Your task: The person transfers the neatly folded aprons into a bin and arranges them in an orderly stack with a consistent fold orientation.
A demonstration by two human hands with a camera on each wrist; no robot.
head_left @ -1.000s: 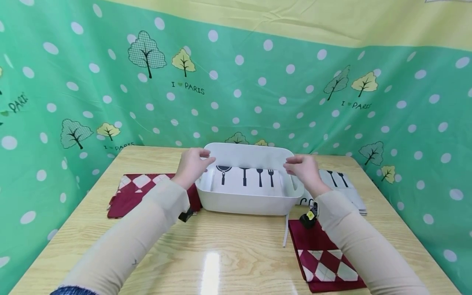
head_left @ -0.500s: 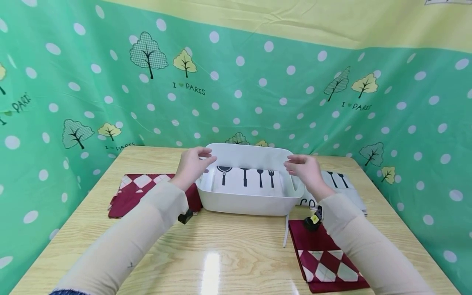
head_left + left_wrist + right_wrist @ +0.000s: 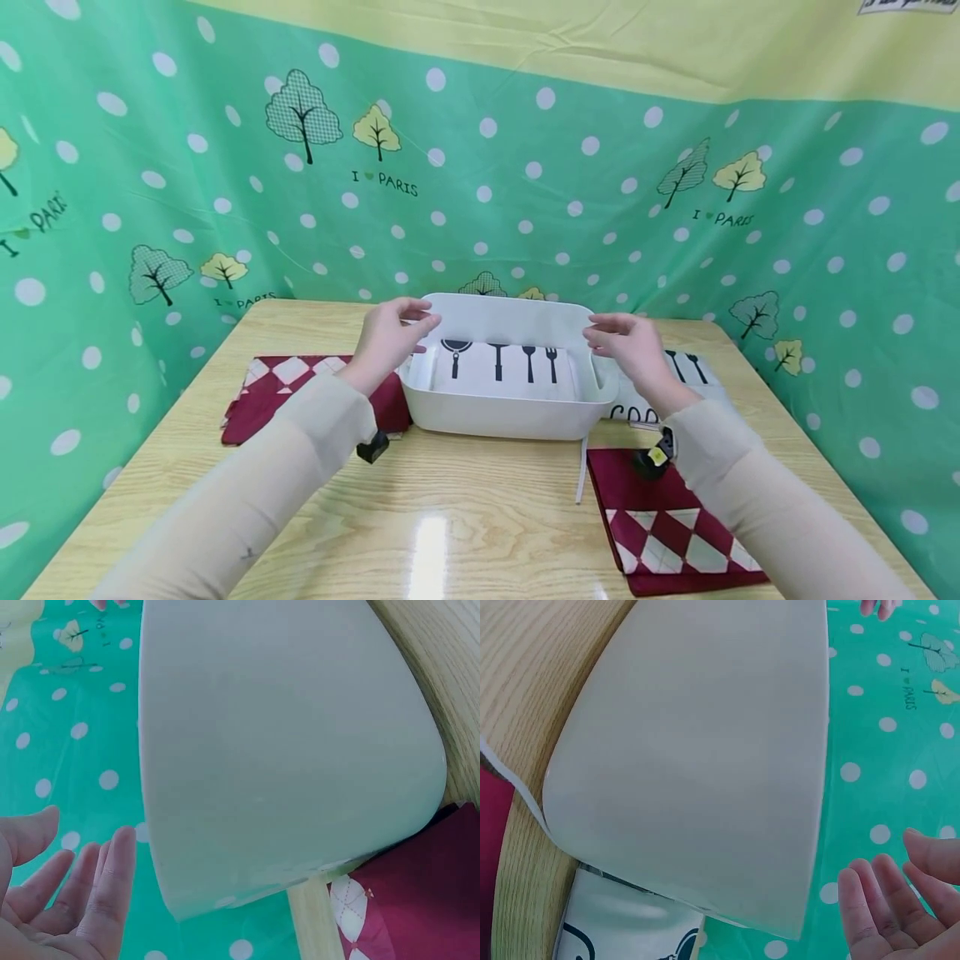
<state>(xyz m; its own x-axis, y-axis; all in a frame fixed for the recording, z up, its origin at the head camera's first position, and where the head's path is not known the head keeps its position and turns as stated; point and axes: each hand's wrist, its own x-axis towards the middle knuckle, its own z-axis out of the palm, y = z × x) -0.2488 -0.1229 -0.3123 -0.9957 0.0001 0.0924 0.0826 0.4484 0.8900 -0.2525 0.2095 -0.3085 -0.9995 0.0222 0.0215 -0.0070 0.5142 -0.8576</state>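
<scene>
A white plastic storage bin (image 3: 495,417) stands on the table, a folded white cloth (image 3: 510,379) printed with black kitchen utensils inside it. My left hand (image 3: 395,333) hovers over the bin's left end, its fingers loosely bent and nothing between them. Over the right end, my right hand (image 3: 628,346) is held the same way, also holding nothing. In the wrist views, the left hand (image 3: 75,900) and right hand (image 3: 900,907) appear apart from the bin's rim. A narrow white strap (image 3: 582,471) hangs down at the bin's front right onto the table.
Folded maroon cloth (image 3: 258,408) with a diamond pattern lies left of the bin. A second maroon diamond cloth (image 3: 660,533) lies at the front right. Behind it is a folded white printed cloth (image 3: 697,387). A green dotted curtain (image 3: 480,167) encloses the table's back and sides.
Both hands stay over the bin; the right hand and forearm have shifted slightly to the right, and the left forearm slightly left. The bin and cloths have not moved.
</scene>
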